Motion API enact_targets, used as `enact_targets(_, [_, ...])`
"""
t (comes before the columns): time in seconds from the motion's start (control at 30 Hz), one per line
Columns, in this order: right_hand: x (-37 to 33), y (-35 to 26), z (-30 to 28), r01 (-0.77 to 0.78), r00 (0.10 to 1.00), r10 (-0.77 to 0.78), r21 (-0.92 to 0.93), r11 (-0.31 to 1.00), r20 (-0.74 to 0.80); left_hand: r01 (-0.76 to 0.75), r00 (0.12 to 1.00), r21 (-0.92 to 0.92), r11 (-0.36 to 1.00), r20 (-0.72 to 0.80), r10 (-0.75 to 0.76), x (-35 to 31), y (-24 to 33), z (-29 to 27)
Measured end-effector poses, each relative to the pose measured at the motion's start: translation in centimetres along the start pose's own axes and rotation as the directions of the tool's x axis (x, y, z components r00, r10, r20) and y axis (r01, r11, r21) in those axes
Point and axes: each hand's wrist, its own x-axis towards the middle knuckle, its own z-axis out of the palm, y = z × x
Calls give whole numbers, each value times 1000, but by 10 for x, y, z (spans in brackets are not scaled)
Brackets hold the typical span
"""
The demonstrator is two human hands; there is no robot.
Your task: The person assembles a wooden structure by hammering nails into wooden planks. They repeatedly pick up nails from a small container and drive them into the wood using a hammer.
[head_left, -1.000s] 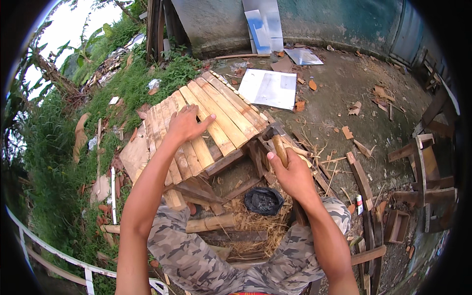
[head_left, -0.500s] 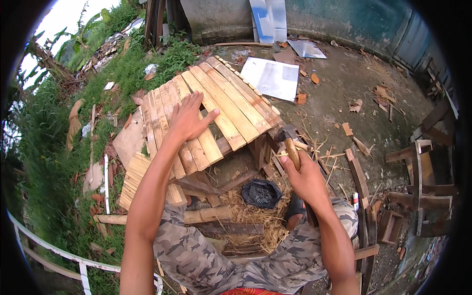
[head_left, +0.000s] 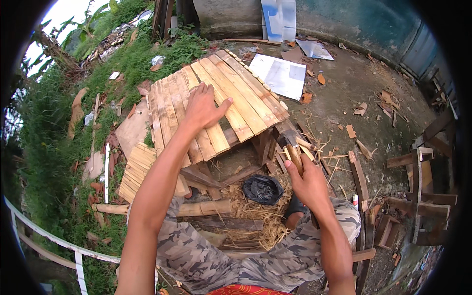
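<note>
My left hand (head_left: 204,110) rests on a tabletop of pale wooden slats (head_left: 236,101), fingers a little bent and thumb spread to the right. Its palm lies on a slat beside a narrow gap, through which a dark crosspiece shows. My right hand (head_left: 309,182) is wrapped round the wooden handle of a hammer (head_left: 294,153), off the right near corner of the slats. The hammer's dark head points away from me, next to that corner. Between my knees stands a black plastic bag (head_left: 263,190) holding thin metal nails.
Straw-like shavings (head_left: 275,221) and a bamboo pole (head_left: 204,208) lie before my legs. More slats (head_left: 137,169) are at the left, near grass. Wooden frames (head_left: 418,191) stand at the far right. A white sheet (head_left: 279,76) lies beyond the tabletop, before a wall (head_left: 354,29).
The whole view has shifted slightly. My left hand has its fingers more bent and has slid a little to the right on the slats. The hammer stays in my right hand.
</note>
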Motion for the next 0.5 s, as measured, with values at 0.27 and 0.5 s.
enact_targets(0.27, [1,7,0,7,1000,-6,38,999,-14,-98,994,50,994,49,95,4,-7,-4])
enact_targets(0.5, [2,11,4,37,999,-37,-10,999,-40,14,998,54,998,53,-17,-7,3,2])
